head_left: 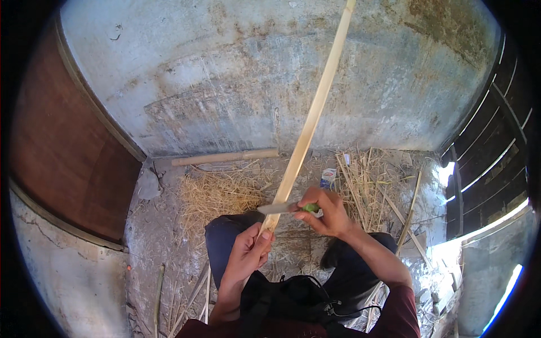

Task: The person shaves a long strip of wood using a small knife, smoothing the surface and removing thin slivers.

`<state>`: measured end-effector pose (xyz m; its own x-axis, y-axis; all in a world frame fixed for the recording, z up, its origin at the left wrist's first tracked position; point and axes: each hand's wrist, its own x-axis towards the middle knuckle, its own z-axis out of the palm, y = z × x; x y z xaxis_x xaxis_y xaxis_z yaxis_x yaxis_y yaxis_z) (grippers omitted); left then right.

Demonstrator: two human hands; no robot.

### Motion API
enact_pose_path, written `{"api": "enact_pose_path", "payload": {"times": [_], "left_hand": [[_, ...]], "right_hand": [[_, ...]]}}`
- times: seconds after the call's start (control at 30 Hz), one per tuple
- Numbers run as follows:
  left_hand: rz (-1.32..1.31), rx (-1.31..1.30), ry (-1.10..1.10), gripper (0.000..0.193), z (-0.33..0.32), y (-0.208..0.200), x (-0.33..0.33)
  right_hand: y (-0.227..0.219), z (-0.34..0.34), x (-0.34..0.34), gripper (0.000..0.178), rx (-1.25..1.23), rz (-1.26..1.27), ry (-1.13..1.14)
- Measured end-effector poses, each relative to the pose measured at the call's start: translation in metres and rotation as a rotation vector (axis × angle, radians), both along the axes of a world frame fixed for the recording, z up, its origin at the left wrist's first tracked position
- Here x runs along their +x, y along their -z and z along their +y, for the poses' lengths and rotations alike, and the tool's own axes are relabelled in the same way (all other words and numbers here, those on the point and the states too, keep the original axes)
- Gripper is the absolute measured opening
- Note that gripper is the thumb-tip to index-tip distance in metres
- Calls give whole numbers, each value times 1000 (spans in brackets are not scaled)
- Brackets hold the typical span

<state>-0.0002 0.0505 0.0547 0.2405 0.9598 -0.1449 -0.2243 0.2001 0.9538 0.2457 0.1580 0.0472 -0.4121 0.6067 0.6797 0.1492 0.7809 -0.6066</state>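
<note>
Left hand (pixel 252 249): is pinching the lower end of a long, flat, pale-yellow wooden strip (pixel 315 107), lower centre.
Right hand (pixel 329 212): is gripping a green-handled, grey-bladed metal knife (pixel 276 208), right of the strip.
Blade: is lying crosswise over the strip's long axis, just above the left hand.
Strip: is slanting to the upper-right top edge.

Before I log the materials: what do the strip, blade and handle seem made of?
Strip: bamboo or wood, apparently unfinished: pale yellow, unevenly toned.
Blade: likely metal: flat, dull grey.
Handle: perhaps plastic, green; the right hand hides too much to tell.
</note>
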Motion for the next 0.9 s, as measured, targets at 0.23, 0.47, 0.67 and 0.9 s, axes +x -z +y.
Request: {"api": "enact_pose_path", "payload": {"times": [0.23, 0.47, 0.67, 0.9], "left_hand": [[4, 61, -7, 30, -2, 5, 5], [176, 134, -188, 22, -9, -10, 17], [270, 254, -193, 20, -13, -14, 18], [344, 304, -239, 26, -16, -20, 22]], "right_hand": [[-3, -10, -10, 31, 177, -51, -43], [-14, -19, -12, 28, 176, -95, 34], [-24, -28, -15, 31, 232, -100, 20], [-24, -24, -4, 33, 216, -28, 47]]}}
